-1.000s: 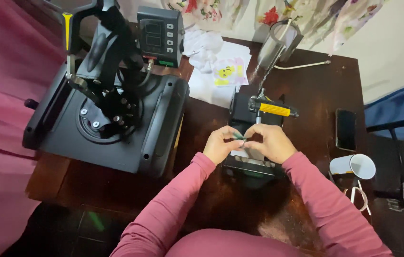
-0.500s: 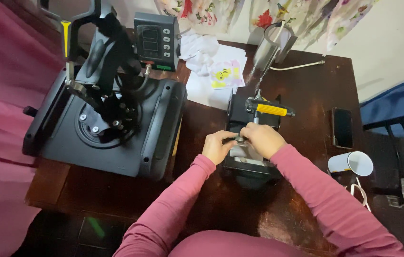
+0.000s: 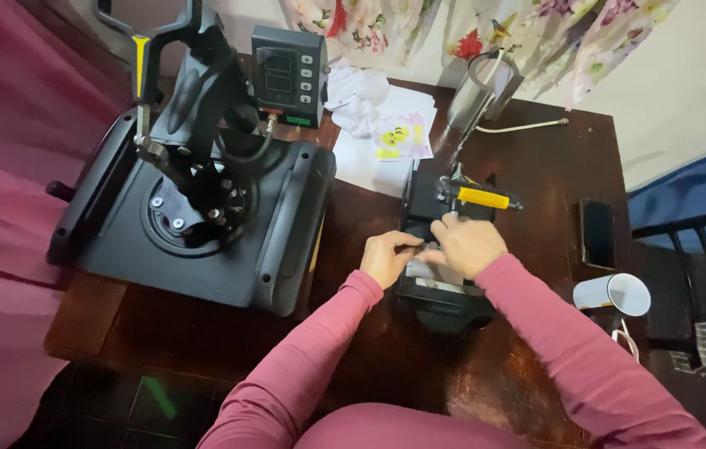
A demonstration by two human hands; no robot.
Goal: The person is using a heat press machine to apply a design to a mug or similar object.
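Your left hand (image 3: pixel 388 256) and right hand (image 3: pixel 467 246), fingers curled, pinch a pale piece on the small black press (image 3: pixel 440 241) mid-table; seating it squarely seems next, before its yellow-handled lever (image 3: pixel 482 198) behind.

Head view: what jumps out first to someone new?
The big black heat press fills the left of the dark wooden table, its arm raised. At centre, the left hand and right hand meet on a small black press with a yellow handle. A white mug lies at right.

Long pink sleeves — bare hands (image 3: pixel 432 249).
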